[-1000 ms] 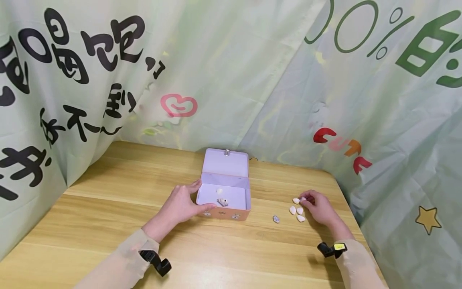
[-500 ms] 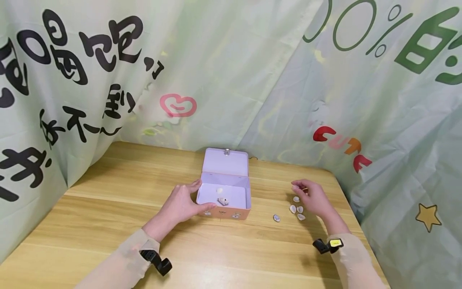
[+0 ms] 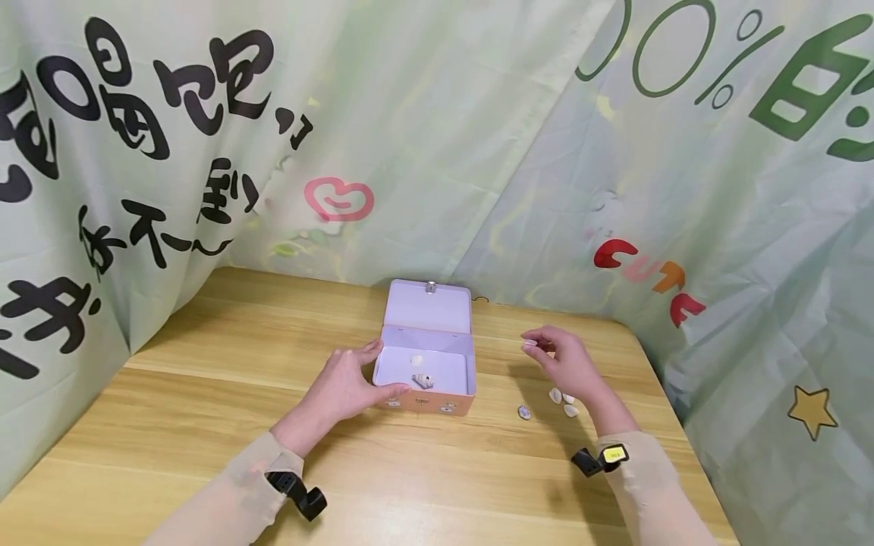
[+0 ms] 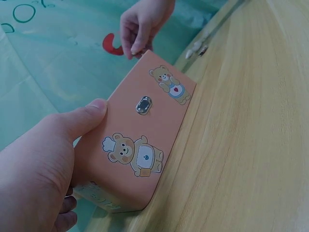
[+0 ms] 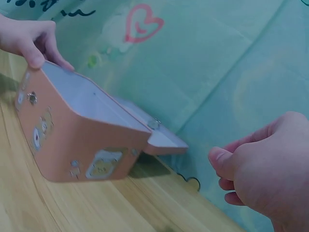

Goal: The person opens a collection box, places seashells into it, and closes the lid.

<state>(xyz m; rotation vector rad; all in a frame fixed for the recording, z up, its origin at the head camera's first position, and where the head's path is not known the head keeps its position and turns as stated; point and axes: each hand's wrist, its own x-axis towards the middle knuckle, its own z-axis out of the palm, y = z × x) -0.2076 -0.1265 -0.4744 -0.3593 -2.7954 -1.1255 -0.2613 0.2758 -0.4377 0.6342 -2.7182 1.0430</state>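
An orange-pink tin box (image 3: 437, 405) with bear pictures stands with its lilac lid (image 3: 427, 307) raised. My left hand (image 3: 344, 384) grips its left side, thumb on the front rim, fingers round the side. Inside lie a white shell (image 3: 417, 361) and a greyish spiral shell (image 3: 422, 381). Between box and shell pile, above the table, my right hand (image 3: 568, 365) pinches a small white shell (image 3: 529, 343) between thumb and fingertips. In the right wrist view the thumb hides that shell. Several white shells (image 3: 570, 410) lie below the right forearm, partly covered by it.
A dark patterned oval piece (image 3: 524, 412) lies on the wooden table (image 3: 382, 485), right of the box. A printed curtain (image 3: 410, 136) hangs behind the table and along both sides. A thin dark loop (image 3: 482, 299) shows behind the box near the curtain.
My right hand has picked up a white shell from the pile, lifted it and carried it left toward the box. My left hand stays on the box.
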